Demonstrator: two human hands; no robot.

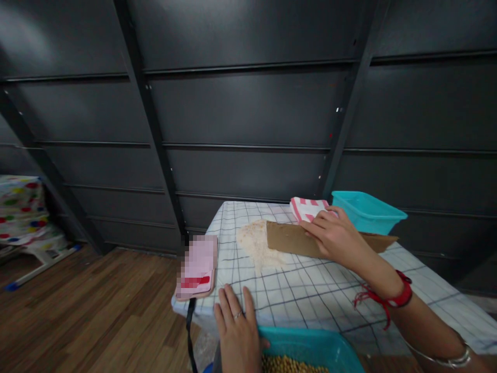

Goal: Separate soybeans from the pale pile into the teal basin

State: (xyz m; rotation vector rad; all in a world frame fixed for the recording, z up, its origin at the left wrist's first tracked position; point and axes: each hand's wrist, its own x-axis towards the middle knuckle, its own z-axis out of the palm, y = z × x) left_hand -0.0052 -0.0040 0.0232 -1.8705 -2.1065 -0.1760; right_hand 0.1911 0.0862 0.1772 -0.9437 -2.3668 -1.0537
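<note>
My right hand [330, 233] grips a long strip of brown cardboard [286, 239] by its upper edge and holds it on its side over the checked tablecloth [295, 290]. The strip's left end touches a patch of pale, crumbly powder [252, 239] spread on the cloth. At the near table edge, my left hand [238, 329] lies with its fingers stretched and slightly apart. Its thumb is beside the rim of a teal tub [306, 335] that contains small yellowish beans [291, 366]. The tub's lower part is out of the picture.
A pink case or phone [198, 264], partly pixelated, lies at the table's left edge, with a black strap [189, 331] hanging nearby. Behind the cardboard are a folded pink-and-white cloth [306, 207] and a second turquoise tub [368, 210]. A dark panelled wall [248, 114] stands behind the table.
</note>
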